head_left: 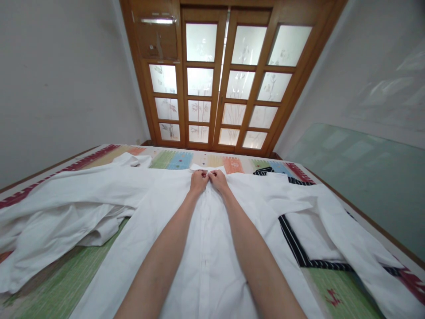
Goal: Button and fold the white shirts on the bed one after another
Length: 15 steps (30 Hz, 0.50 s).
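A white button-up shirt (206, 248) lies spread out on its back, its sleeves stretched to both sides and its button placket running down the middle. At the far end, its collar (195, 167) sits just beyond my fingers. My left hand (199, 180) and my right hand (218, 179) meet at the top of the placket, fingertips pinched together on the shirt right below the collar. The button itself, if one is between the fingers, is too small to make out. Both forearms stretch over the shirt front.
Under the shirt is a patterned multicoloured cloth (172, 159). More white garments lie at the left (96, 221), and a folded white piece with black striped trim (299, 248) lies at the right. Beyond stand wooden doors with frosted panes (201, 82); a pale green panel (361, 177) leans right.
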{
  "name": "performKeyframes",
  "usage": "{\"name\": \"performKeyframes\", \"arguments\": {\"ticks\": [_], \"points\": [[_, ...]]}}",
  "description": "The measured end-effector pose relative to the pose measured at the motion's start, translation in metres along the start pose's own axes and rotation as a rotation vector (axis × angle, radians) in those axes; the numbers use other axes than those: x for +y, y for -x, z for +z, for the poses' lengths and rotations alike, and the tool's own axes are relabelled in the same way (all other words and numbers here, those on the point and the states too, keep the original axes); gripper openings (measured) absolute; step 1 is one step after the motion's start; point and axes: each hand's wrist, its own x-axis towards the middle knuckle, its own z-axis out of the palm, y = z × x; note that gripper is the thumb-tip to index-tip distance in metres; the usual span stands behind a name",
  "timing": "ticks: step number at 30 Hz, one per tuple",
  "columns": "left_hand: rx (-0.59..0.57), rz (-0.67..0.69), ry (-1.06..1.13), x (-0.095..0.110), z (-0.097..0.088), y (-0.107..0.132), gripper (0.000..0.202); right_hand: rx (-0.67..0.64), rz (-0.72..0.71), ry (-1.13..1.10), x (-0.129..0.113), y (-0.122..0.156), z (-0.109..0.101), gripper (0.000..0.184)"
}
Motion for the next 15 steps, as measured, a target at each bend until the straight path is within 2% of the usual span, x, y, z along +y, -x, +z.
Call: {"name": "performKeyframes", "arguments": {"ticks": [4, 10, 15], "points": [[-0.024, 0.037, 0.021, -0.0021, -0.0008, -0.0003, 0.016, 0.001, -0.024, 0.01, -0.0022, 0.0009, -0.0039, 0.025], [-0.027, 0.012, 0.095, -0.001, -0.0041, -0.0012, 0.015, 0.025, 0.013, -0.056, -0.0064, 0.0041, -0.006, 0.014], [-0.044, -0.029, 0.159, -0.0016, -0.0066, -0.0018, 0.013, 0.046, -0.039, -0.049, -0.0063, 0.0056, -0.006, 0.014]]}}
